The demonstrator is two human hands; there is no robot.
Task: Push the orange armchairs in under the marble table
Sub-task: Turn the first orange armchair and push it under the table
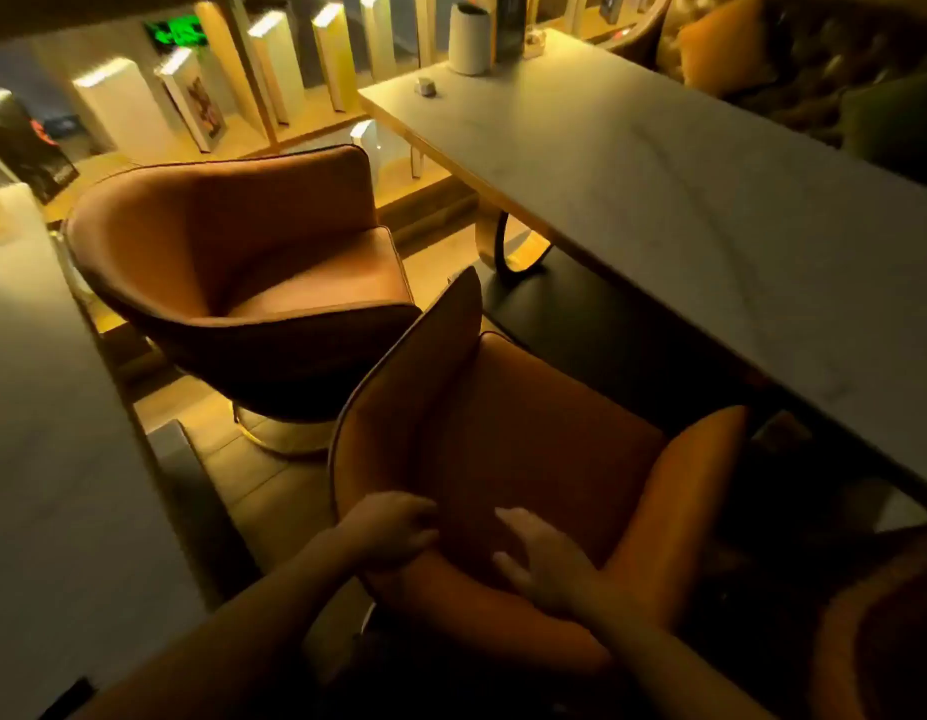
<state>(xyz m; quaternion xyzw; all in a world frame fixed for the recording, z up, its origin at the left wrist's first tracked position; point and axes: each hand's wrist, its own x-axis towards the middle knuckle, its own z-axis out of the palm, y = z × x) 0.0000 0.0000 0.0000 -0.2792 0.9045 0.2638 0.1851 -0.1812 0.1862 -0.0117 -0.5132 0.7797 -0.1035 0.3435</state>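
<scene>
The near armchair is orange, with a smooth curved back, a flat square seat and a dark thin line along its edge. It stands close to the marble table, and its front seems to reach just under the table's long edge, though it is dark there. The left hand is curled over the top of the chair's back, fingers wrapped on the rim. The right hand lies on the inside of the back with its fingers spread wide, pressing flat and not closed around anything.

A far armchair looks the same: orange inside, darker outside, on a round shiny gold base. It stands away from the table with bare floor between them, and it is turned partly sideways. Its side nearly touches the arm of the near chair.

The table top is pale grey-white with faint lines in it, and it rests on a curved gold leg. On its far end stand a white jug, a dark tall thing and a small pale lump.

Behind the chairs there is a low shelf of books standing up, lit from above. A green glowing sign shines near them, but its letters are too blurred to read. One book shows a picture on its cover, and no words on it can be read.

Another pale table fills the left side.
</scene>
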